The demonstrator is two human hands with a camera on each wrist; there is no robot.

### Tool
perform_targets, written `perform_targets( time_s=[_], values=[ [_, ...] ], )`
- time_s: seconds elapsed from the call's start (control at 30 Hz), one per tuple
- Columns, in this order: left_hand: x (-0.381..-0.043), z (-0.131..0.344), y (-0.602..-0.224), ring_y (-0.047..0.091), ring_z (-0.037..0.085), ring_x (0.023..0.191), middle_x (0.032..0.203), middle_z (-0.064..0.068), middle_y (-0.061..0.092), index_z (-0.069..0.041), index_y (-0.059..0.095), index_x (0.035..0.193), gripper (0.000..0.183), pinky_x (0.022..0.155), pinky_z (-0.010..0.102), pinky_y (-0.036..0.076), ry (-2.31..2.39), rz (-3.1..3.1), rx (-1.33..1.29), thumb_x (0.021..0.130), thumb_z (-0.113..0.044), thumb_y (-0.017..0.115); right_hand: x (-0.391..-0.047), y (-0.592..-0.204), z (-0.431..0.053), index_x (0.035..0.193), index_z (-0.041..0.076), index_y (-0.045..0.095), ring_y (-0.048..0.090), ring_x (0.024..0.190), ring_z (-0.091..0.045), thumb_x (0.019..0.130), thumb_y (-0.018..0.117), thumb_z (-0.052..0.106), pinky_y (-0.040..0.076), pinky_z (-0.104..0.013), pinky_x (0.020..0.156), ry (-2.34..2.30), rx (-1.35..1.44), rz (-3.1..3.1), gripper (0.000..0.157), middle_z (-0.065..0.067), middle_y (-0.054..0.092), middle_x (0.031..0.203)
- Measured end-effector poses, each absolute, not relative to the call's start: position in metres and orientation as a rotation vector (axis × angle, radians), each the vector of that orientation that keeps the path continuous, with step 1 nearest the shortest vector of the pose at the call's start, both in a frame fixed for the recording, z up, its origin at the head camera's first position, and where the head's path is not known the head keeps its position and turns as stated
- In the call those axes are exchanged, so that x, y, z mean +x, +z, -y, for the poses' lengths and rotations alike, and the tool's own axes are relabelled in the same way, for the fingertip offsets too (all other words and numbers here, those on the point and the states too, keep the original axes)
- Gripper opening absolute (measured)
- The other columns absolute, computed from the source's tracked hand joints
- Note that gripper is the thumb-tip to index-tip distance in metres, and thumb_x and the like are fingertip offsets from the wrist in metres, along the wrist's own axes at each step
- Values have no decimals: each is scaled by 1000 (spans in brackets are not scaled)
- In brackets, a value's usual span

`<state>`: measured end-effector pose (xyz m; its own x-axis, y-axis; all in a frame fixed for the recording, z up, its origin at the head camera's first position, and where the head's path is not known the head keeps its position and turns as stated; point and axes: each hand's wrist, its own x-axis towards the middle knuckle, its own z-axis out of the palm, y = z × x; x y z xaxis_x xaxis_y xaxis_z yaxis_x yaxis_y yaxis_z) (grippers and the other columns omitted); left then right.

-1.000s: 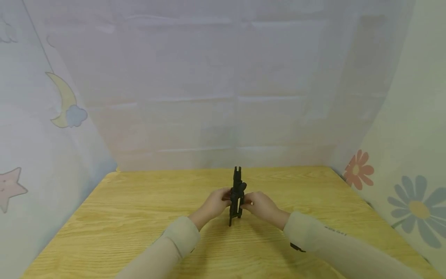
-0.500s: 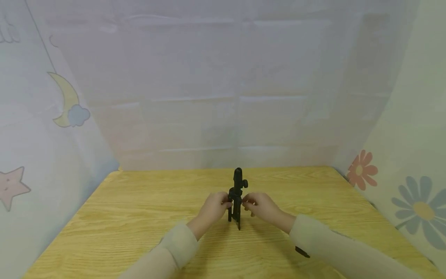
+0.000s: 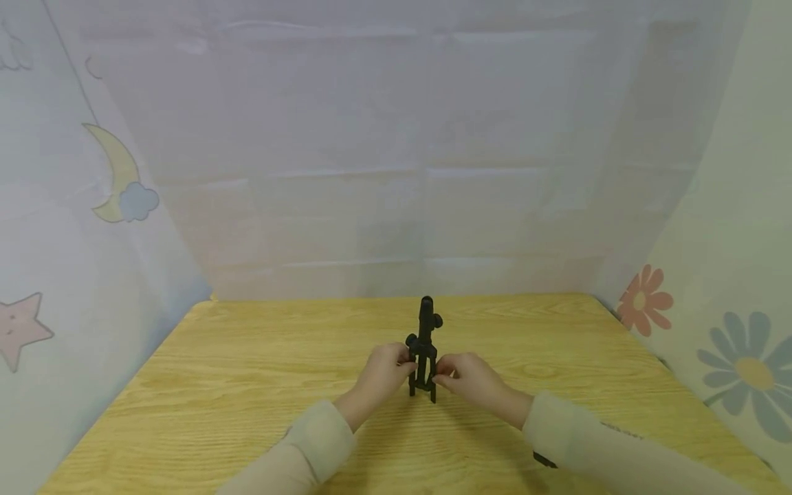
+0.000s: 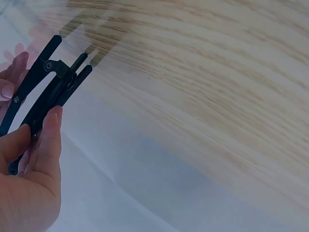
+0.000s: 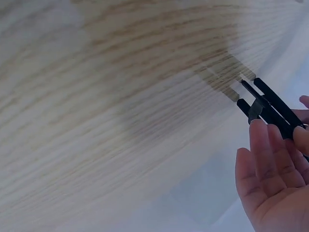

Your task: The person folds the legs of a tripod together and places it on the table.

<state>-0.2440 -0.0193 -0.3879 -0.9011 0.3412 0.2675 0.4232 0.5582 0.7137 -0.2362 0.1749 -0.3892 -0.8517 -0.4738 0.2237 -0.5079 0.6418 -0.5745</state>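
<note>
Fingers of the left hand and of the right hand pinch opposite sides of a black folding stand. The stand is upright at mid-tabletop, long axis vertical, head pointing up, leg tips at the wood. The surface is light oak-grain. Pale curtains enclose it, printed with a moon, star and flowers.

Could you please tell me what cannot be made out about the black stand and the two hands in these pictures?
- Black stand: too small in the head view to identify.
- Its lower end: cut off by the frame edge in both wrist views.
- Left hand and right hand: fingertips hidden behind the stand.
</note>
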Motion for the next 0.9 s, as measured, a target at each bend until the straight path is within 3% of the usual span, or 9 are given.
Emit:
perform_targets(
  time_s=[0.47,0.73,0.9],
  values=[
    [-242,13,-388,59,15,67,76,7,64,0,61,82,11,57,27,49,-1228,2709,-669,86,2,71,-236,-388,-171,82,5,71,64,69,-14,84,74,6,53,-31,63,619,859,2903,4,1,69,73],
    [-245,14,-386,58,15,65,74,6,63,1,61,81,11,56,26,49,-1267,2690,-695,85,3,71,-235,-394,-169,78,2,70,57,54,-7,85,72,1,47,-22,50,600,905,2853,8,-3,67,67],
    [-244,12,-383,55,14,64,74,6,62,1,62,80,10,55,27,48,-1263,2724,-677,85,3,71,-235,-396,-171,79,2,71,58,56,-5,85,72,2,47,-22,52,611,937,2823,7,-3,68,69]
  ],
)
